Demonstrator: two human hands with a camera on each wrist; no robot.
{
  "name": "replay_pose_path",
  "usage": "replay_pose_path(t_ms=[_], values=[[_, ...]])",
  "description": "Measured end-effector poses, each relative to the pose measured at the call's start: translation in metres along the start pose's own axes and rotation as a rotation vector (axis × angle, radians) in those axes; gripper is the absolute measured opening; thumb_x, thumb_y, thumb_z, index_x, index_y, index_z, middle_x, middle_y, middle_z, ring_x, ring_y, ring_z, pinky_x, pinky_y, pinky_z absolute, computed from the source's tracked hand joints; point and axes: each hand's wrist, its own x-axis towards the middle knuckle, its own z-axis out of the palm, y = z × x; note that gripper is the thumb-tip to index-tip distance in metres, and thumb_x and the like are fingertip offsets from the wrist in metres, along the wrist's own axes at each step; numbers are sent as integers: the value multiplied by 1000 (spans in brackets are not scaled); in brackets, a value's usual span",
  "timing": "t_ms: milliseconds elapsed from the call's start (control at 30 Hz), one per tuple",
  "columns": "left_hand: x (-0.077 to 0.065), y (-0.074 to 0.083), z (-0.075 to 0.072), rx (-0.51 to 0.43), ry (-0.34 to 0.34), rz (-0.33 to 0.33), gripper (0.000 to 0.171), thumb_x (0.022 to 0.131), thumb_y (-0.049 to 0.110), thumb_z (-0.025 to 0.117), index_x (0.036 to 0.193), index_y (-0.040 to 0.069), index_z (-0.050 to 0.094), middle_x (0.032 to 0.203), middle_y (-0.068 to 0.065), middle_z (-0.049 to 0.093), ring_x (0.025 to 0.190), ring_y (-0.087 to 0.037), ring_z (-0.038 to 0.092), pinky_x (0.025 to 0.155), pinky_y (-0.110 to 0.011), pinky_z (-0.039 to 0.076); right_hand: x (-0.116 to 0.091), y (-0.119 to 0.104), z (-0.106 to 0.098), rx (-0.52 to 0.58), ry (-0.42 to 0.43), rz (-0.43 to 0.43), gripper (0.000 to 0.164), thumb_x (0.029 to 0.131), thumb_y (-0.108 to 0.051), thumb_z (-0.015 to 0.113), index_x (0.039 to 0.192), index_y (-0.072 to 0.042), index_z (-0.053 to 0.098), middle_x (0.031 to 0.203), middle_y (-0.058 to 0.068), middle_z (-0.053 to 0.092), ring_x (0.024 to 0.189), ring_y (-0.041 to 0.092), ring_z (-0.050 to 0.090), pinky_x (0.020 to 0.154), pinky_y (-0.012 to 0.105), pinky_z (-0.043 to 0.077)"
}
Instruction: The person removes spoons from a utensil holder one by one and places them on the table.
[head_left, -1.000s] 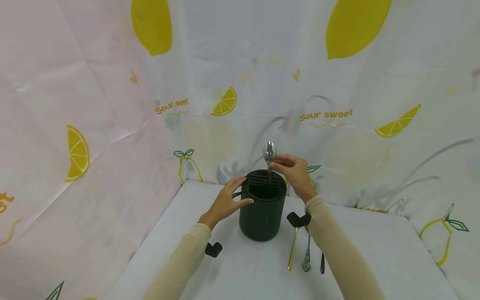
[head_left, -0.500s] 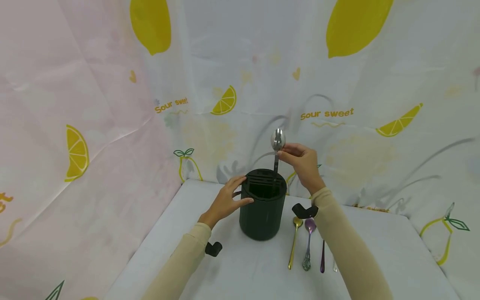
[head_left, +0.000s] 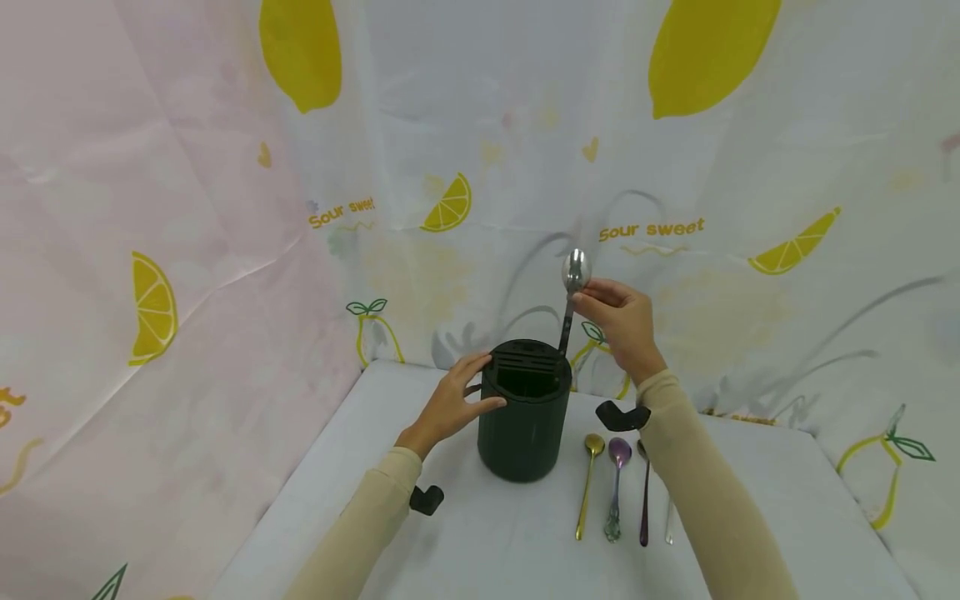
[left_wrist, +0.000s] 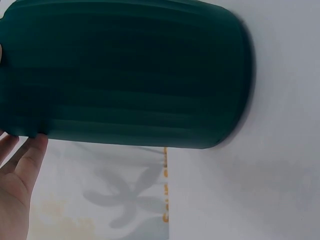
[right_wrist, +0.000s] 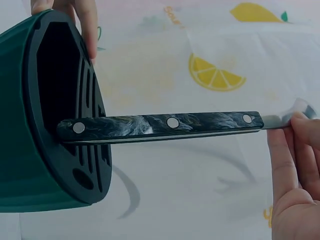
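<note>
In the head view a dark green utensil holder (head_left: 519,442) stands upright on the white table, its top having a large opening and narrow slots. My left hand (head_left: 450,407) grips its left side near the rim, thumb in front and fingers behind. With thumb and fingertips my right hand (head_left: 621,323) pinches a spoon (head_left: 577,269) at the neck, bowl up. Its black marbled, riveted handle (right_wrist: 165,126) slants down to the opening's right edge. Whether the handle's tip is inside or just over the rim, I cannot tell.
Right of the holder lie a gold spoon (head_left: 587,487), a purple spoon with an ornate handle (head_left: 617,487), a dark spoon (head_left: 645,500) and a silver handle (head_left: 670,522) partly behind the right sleeve. A lemon-printed cloth (head_left: 480,275) hangs behind the table.
My right hand has raised the spoon and moved it to the right, so more of its handle shows above the holder. The left hand and the holder have stayed in place.
</note>
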Motion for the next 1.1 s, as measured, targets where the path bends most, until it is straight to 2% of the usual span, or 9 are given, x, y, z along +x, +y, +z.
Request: replay_pose_path(t_ms=[167,433,633,867,1100], values=[[-1,-1,1,-1,3,5,81,82,47,76,150,20,40,149,2,37,134,-19,41,97,-32,51,-2,1,-9,63,46,36,32,82,2,77,110,11,65,93,10,72,86,20,72,82,33,58],[-2,-2,3,-9,6,10,81,82,46,76,150,19,40,149,2,37,134,-19,41,97,-32,51,-6,5,-24,66,110,71,28,81,5,76,107,11,65,89,8,72,84,18,72,80,31,59],[-1,-2,2,-16,-4,2,82,81,46,76,150,19,40,148,4,38,134,-16,40,97,-29,50,-15,13,-37,47,113,90,28,82,5,76,106,12,64,87,7,73,80,18,72,77,29,60],[0,-1,1,-16,5,6,81,82,43,77,149,17,41,148,4,38,134,-16,41,97,-28,50,-27,23,-54,58,129,95,33,82,8,74,110,19,60,86,7,73,79,18,72,78,30,59],[0,-2,2,-11,10,11,80,82,40,78,149,16,41,148,1,39,133,-16,42,97,-29,51,-39,32,-75,83,150,134,27,84,11,70,108,18,61,86,8,73,82,18,72,80,32,58]])
